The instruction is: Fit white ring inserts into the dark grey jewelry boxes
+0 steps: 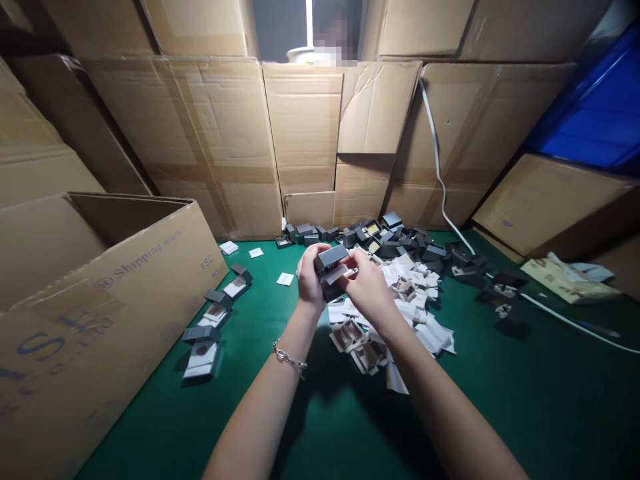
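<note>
Between the two hands, above the tabletop, is one small dark grey box, matte and rectangular, its lid [332,256] tipped open above the body. The left hand [311,283] grasps the box from its left side, fingers curled round it. The right hand [369,287] pinches a thin white piece [336,275] at the box's opening; whether that piece is loose or seated cannot be told. One metal chain bracelet [289,359] circles the left wrist.

Just right of the hands and partly under the right forearm spread crumpled white papers [437,333] mixed with brownish, hollowed inserts [367,353], too overlapped to count. Beyond them lies a heap of dark boxes [393,248], likewise uncountable, some open.

Left of the hands, three open boxes [216,310] with white interiors stand in a slanting row; flat white squares [285,279] lie at three spots nearby. Farther left is one large printed carton [150,293] of corrugated cardboard. The tabletop [250,400] beneath is smooth green, and one white cable [436,153] hangs beyond the hands to the right, against stacked cartons [220,133].
</note>
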A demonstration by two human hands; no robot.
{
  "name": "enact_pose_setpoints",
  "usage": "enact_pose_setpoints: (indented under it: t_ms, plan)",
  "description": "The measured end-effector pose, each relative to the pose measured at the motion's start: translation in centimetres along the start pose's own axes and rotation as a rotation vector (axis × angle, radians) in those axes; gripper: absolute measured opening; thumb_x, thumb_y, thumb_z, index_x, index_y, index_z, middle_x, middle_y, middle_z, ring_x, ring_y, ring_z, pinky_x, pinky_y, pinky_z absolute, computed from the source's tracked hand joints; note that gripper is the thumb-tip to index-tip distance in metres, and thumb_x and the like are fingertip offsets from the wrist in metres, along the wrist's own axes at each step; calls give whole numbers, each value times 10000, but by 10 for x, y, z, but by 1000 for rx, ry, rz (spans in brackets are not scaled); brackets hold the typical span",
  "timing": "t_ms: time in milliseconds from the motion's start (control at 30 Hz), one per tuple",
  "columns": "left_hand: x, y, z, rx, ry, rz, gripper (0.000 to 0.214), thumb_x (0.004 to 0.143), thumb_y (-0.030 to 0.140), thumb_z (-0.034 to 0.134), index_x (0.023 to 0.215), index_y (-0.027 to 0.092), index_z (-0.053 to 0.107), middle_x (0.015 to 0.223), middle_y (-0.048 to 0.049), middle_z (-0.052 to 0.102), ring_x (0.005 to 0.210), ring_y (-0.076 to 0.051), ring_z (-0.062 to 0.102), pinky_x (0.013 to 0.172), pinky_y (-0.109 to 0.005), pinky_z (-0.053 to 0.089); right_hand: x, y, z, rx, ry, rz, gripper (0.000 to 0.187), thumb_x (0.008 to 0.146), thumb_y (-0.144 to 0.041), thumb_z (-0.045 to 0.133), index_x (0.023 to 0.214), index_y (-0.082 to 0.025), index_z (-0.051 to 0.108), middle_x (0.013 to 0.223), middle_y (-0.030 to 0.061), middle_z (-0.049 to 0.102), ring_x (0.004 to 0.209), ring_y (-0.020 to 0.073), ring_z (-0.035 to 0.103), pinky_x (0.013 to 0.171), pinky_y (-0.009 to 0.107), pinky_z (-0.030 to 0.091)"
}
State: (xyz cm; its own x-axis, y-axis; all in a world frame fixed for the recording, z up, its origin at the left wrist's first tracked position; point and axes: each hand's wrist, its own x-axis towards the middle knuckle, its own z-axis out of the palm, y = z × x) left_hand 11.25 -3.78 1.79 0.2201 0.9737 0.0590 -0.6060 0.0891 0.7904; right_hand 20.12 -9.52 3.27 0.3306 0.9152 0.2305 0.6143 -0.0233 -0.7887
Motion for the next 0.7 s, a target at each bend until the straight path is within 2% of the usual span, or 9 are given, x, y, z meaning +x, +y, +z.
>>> enact_pose_setpoints:
  t_ms: [133, 200, 233, 333, 400, 500, 600, 700]
  plan:
    - [-2, 1, 2, -38, -8, 62, 260, 753, 423, 482, 862, 204, 571, 793, -11, 620, 718, -125, 592, 618, -194, 473, 7, 6, 8, 502, -284, 162, 425, 631, -226, 578, 1046, -179, 499, 950, 44, 603, 723, 153, 580, 623, 268, 476]
    - [-3, 2, 5, 11, 38, 83, 242, 781, 392, 461, 835, 194, 589, 798, -17, 637, 735, -114, 598, 641, -178, 465, 8, 8, 11, 632, -377, 210, 418, 600, -245, 557, 1010, -180, 511, 892, 34, 600, 677, 147, 569, 596, 274, 486]
    - [-3, 2, 7, 53, 59, 100, 253, 797, 390, 453, 811, 184, 599, 797, -20, 644, 732, -110, 600, 648, -176, 465, 8, 8, 13, 647, -383, 212, 390, 590, -259, 551, 970, -174, 525, 844, 30, 597, 654, 148, 565, 591, 280, 490]
    - [-1, 4, 7, 169, 42, 144, 356, 838, 453, 430, 782, 158, 621, 841, -42, 669, 759, -118, 616, 686, -194, 488, 11, 11, 13, 616, -324, 148, 288, 594, -286, 549, 847, -149, 566, 725, 34, 588, 625, 158, 561, 588, 283, 486]
    - [3, 4, 2, 256, 1, 200, 383, 845, 473, 442, 828, 145, 639, 946, -57, 673, 851, -117, 617, 738, -188, 486, 15, 14, 10, 625, -262, 106, 291, 586, -283, 578, 834, -131, 594, 749, 49, 611, 677, 173, 576, 607, 276, 486]
    - [10, 7, -8, 434, -36, 280, 272, 819, 262, 459, 1021, 166, 613, 1033, -46, 654, 975, -101, 594, 848, -187, 466, 22, 18, 1, 624, -149, 98, 367, 548, -273, 630, 876, -109, 619, 833, 66, 639, 764, 193, 586, 637, 269, 485]
    - [11, 12, -13, 646, -267, 254, 567, 694, 72, 416, 1226, 236, 522, 1173, -32, 608, 1068, -113, 568, 925, -244, 468, 27, 18, -7, 643, -81, 149, 457, 523, -327, 663, 912, -91, 613, 823, 77, 641, 719, 196, 581, 592, 269, 468]
    - [4, 16, -13, 861, -469, 251, 740, 664, 79, 503, 1365, 290, 394, 1362, -34, 479, 1223, -175, 482, 1072, -352, 427, 27, 18, -13, 681, -73, 183, 526, 476, -352, 698, 914, -79, 596, 818, 84, 641, 711, 194, 581, 606, 268, 467]
